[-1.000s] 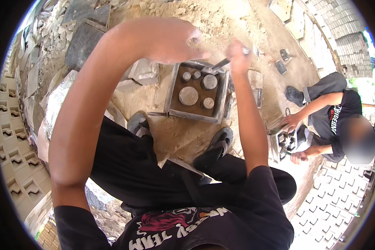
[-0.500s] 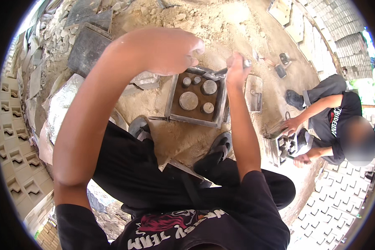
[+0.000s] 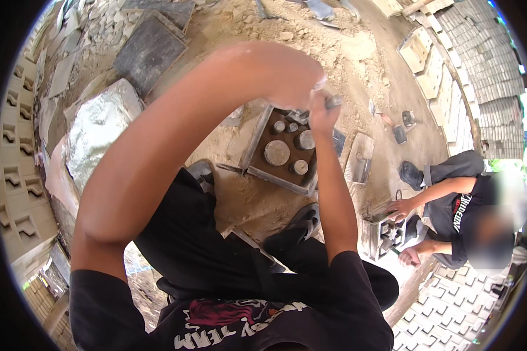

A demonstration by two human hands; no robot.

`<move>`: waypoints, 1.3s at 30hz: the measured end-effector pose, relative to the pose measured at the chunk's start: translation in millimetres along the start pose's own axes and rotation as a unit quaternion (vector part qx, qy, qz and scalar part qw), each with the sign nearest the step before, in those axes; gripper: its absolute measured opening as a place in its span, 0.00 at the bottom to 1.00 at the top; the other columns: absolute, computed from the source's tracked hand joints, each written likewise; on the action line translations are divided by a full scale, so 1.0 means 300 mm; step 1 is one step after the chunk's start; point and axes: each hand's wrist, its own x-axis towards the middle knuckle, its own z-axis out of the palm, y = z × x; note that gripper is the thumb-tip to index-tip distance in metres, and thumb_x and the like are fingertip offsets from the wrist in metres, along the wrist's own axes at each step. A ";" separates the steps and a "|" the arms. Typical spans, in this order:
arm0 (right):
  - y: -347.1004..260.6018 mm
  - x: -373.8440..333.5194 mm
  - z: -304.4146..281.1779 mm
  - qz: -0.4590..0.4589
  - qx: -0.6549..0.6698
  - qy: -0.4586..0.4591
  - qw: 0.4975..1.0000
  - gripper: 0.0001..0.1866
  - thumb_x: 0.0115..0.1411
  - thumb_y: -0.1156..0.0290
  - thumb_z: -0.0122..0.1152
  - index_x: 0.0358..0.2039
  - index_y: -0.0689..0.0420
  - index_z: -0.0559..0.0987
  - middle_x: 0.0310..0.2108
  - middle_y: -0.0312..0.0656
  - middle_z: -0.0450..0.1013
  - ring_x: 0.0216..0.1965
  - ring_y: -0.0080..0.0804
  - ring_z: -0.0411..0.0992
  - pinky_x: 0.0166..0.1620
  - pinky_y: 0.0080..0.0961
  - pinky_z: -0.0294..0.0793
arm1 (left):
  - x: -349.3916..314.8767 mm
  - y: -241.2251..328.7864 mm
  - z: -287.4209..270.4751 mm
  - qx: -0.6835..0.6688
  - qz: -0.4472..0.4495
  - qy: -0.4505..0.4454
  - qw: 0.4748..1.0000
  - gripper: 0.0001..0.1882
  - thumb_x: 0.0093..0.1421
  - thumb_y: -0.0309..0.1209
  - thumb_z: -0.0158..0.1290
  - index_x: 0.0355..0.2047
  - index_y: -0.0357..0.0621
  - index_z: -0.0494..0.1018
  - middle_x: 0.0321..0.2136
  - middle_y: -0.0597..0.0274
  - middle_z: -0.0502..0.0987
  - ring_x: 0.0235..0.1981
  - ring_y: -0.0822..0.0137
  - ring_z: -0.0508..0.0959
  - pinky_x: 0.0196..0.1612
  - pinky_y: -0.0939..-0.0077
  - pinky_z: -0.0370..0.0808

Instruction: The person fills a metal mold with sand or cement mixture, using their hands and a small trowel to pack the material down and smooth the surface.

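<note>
On the sandy ground between my feet lies a square metal-edged frame (image 3: pixel 281 183) packed with brown sand. Several round grey discs of different sizes sit in it, the largest disc (image 3: pixel 276 153) left of the middle. My right hand (image 3: pixel 323 117) is closed around a tool with a grey rounded handle end (image 3: pixel 334 102), above the frame's far right corner. The tool's working end shows only in part. Reaching across from the left, my left hand (image 3: pixel 295 79) is beside the right one at the frame's far edge. Its fingers are blurred and partly hidden.
A co-worker (image 3: pixel 451 193) squats at the right, hands on a small metal mould box (image 3: pixel 382 238). A shallow tray-like piece (image 3: pixel 362 159) lies right of my frame. Dark boards (image 3: pixel 149 55) and a whitish lump (image 3: pixel 102 128) are at the left. Loose sand (image 3: pixel 351 52) is heaped beyond.
My left hand has moved right, up close to my right hand. The right hand still grips the tool. The whole view has shifted and turned slightly.
</note>
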 end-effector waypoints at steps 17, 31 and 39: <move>-0.023 0.043 0.154 -0.015 -0.048 -0.021 0.999 0.14 0.64 0.68 0.53 0.24 0.61 0.74 0.21 0.32 0.70 0.23 0.16 0.65 0.26 0.19 0.63 | -0.053 -0.013 -0.025 -0.026 -0.011 0.060 0.998 0.21 0.51 0.23 0.47 0.47 0.39 0.75 0.31 0.46 0.79 0.32 0.50 0.79 0.33 0.58 0.74; -0.055 0.164 0.017 0.007 0.047 -0.335 0.941 0.09 0.62 0.72 0.53 0.41 0.60 0.74 0.35 0.35 0.73 0.35 0.20 0.72 0.36 0.22 0.72 | -0.013 0.011 -0.012 -0.025 -0.015 0.008 1.000 0.17 0.61 0.41 0.49 0.39 0.41 0.77 0.30 0.51 0.80 0.34 0.53 0.80 0.39 0.56 0.74; 0.002 0.117 0.070 0.196 0.066 -0.164 0.964 0.05 0.58 0.68 0.60 0.28 0.53 0.74 0.25 0.31 0.72 0.25 0.20 0.70 0.27 0.20 0.70 | 0.026 0.018 -0.031 0.006 -0.036 0.035 0.999 0.24 0.61 0.50 0.49 0.40 0.39 0.76 0.32 0.49 0.80 0.35 0.53 0.80 0.40 0.59 0.74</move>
